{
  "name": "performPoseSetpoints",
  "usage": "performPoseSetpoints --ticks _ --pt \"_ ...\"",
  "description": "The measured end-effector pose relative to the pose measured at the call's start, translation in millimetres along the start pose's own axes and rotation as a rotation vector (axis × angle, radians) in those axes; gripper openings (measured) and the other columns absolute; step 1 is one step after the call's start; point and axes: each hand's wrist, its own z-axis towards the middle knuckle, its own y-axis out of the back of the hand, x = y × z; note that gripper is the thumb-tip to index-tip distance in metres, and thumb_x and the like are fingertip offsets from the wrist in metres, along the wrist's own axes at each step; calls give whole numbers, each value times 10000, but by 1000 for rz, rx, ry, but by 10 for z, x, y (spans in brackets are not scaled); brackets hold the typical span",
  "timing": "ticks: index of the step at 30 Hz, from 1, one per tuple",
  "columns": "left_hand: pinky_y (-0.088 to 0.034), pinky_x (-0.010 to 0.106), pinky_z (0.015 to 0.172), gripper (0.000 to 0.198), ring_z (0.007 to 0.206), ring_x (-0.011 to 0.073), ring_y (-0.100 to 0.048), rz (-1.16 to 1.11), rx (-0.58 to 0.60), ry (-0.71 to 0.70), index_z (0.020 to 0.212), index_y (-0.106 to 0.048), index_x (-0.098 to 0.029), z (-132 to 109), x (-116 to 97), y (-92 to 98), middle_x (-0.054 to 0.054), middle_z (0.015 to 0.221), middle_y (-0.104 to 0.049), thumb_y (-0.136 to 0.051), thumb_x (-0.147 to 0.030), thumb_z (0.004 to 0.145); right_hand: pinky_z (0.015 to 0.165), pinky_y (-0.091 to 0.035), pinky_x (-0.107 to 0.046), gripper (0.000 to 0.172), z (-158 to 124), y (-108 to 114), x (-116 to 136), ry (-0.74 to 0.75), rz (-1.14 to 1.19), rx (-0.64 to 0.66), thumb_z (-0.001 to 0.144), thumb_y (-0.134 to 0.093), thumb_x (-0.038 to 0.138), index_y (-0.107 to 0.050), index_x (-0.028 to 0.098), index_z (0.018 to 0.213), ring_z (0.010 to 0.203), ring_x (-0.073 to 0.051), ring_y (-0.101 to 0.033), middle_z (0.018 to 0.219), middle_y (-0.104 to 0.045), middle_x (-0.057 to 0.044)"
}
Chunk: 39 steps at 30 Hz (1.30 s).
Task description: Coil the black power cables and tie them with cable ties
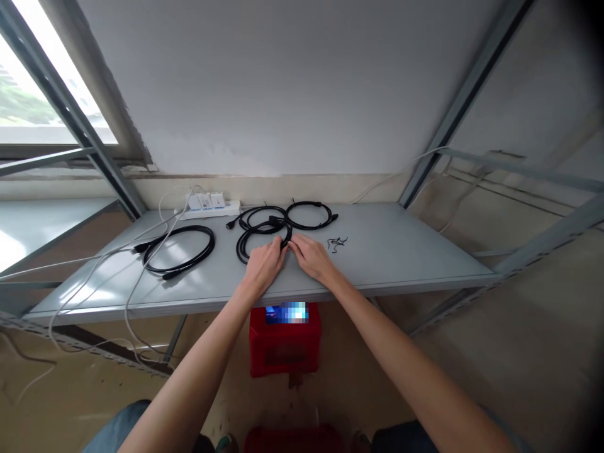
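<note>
A coiled black cable (pixel 241 245) lies near the front of the grey shelf. My left hand (pixel 265 263) is closed around the right side of this coil. Against the same spot, my right hand (pixel 309 255) has its fingertips pinched together; what is between them is too small to make out. Just behind are two more black cable coils, one at the back left (pixel 259 209) with a plug end sticking out, and one at the back right (pixel 302 203). Short black twist ties (pixel 336 241) lie loose to the right of my right hand.
Another black cable coil (pixel 212 242) lies at the left. A white power strip (pixel 229 209) with plugged-in adapters stands by the wall, its white cords trailing over the left front edge. Below the shelf, a red stool (pixel 285 349) bears a lit screen (pixel 287 313). Metal posts flank the shelf.
</note>
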Motion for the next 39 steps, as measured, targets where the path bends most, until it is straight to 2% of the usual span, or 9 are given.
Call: performPoseSetpoints --ticks 3,10,16,20,24,29,33,36,39 --pt "-447 309 754 346 937 282 -742 -21 4 -9 1171 -528 -194 9 3 -6 121 963 -763 -295 -440 1104 694 -391 -286 321 7 4 -25 -13 23 4 1108 -372 341 -559 233 871 787 -200 -591 873 -648 -48" --pt "-443 311 753 368 940 295 -741 3 7 -18 1146 -558 -205 20 7 -29 131 985 -766 -295 -459 1100 723 -404 -284 201 8 41 -21 -47 76 14 1086 -408 279 -576 236 984 799 -205 -600 934 -667 -43" --pt "-455 308 743 361 886 284 -743 -91 23 -44 1335 -480 -197 13 31 -24 85 905 -762 -417 -438 1073 707 -389 -285 204 -9 23 6 -51 -23 56 1065 -413 200 -584 233 960 792 -209 -582 894 -655 -47" --pt "-463 309 769 240 966 284 -737 -106 18 -79 1196 -563 -221 14 49 -44 103 994 -769 -430 -371 1063 699 -381 -282 210 -2 13 7 -38 -43 71 1077 -421 221 -574 241 934 784 -202 -573 865 -649 -34" --pt "-466 319 780 245 983 294 -732 -90 -10 -81 1171 -580 -216 2 42 -47 119 1042 -764 -414 -363 1067 708 -392 -287 212 5 19 9 -34 -32 56 1092 -424 298 -558 242 939 804 -210 -579 884 -653 -44" --pt "-460 304 766 261 961 278 -734 -93 -1 -79 1189 -573 -220 -8 31 -20 109 1056 -762 -391 -371 1078 730 -426 -288 166 8 25 -22 -42 112 74 1073 -419 258 -570 235 1007 826 -217 -610 911 -669 -52" --pt "-464 305 778 282 984 286 -732 -89 9 -78 1212 -568 -224 4 40 -33 118 1062 -761 -383 -394 1081 736 -441 -280 164 12 6 -81 -48 267 58 1046 -461 249 -613 224 991 772 -201 -628 839 -674 -23" --pt "-464 307 774 319 949 289 -738 -113 9 -60 1314 -523 -215 13 51 -52 117 1022 -767 -404 -391 1076 746 -448 -279 172 12 -7 -100 -67 289 36 1037 -485 245 -633 213 955 743 -193 -623 802 -667 -16" --pt "-463 301 769 362 935 281 -738 -128 2 -73 1397 -477 -222 12 59 -59 111 1040 -769 -425 -366 1069 786 -459 -287 184 4 -6 -87 -47 255 36 1045 -475 242 -645 211 982 818 -203 -637 876 -684 -40"
